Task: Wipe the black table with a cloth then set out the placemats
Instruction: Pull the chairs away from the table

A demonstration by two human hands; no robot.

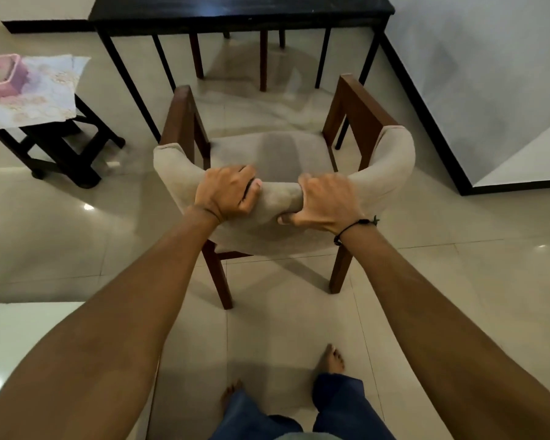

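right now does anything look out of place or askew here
The chair stands out on the floor, clear of the black table, with both hands gripping its padded back. On the stool at left, the patterned sheets overhang crookedly.

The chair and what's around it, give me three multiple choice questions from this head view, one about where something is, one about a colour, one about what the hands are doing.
1. Where does the pink basket sit?
A. On the black table
B. On a cloth-covered stool at the left
C. On the chair seat

2. What colour is the padded backrest of the chair?
A. Beige
B. Red
C. Dark green

3. What are the two hands doing?
A. Hanging free at the sides
B. Both gripping the top of the chair back
C. Wiping the table with a cloth

Answers:
1 B, the basket rests on the patterned cloth that covers the small dark stool.
2 A, the curved padding is pale beige above brown wooden legs.
3 B, the left hand and right hand curl round the backrest, apart from the black table.
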